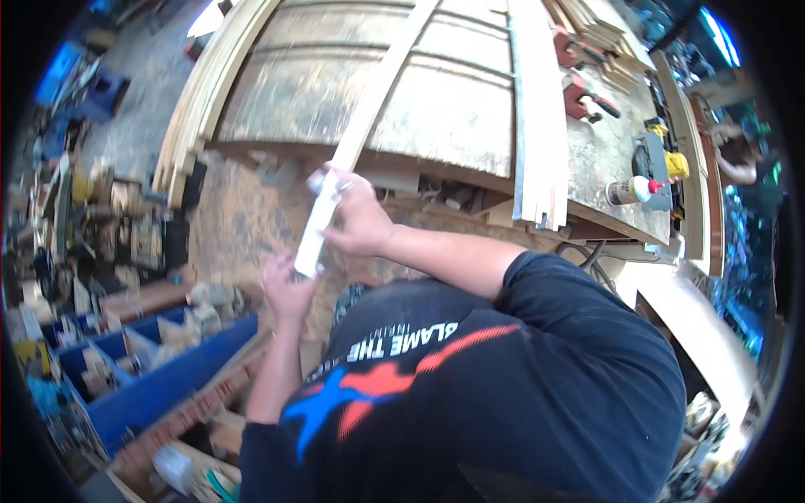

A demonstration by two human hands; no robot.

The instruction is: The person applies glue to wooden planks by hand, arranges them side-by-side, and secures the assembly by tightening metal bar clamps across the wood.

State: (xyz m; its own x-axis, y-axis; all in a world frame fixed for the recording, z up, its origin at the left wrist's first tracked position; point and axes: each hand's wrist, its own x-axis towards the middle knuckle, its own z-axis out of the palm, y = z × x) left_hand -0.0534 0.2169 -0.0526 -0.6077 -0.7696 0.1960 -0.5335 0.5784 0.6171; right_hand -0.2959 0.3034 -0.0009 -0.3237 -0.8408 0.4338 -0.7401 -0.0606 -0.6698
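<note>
A long, pale wooden strip runs from the far side of the workbench, over its near edge, and down towards my body. My right hand is closed around the strip just off the bench edge, thumb on the near side and fingertips blurred on the far side. Lower down, my left hand holds the strip's near end, its fingers bent about the tip. The part of the strip between my hands looks overexposed and white.
Wooden boards lie along the workbench on both sides. Red clamps, a glue bottle and a yellow item are at the right. A blue divided bin stands at lower left. Another person is at far right.
</note>
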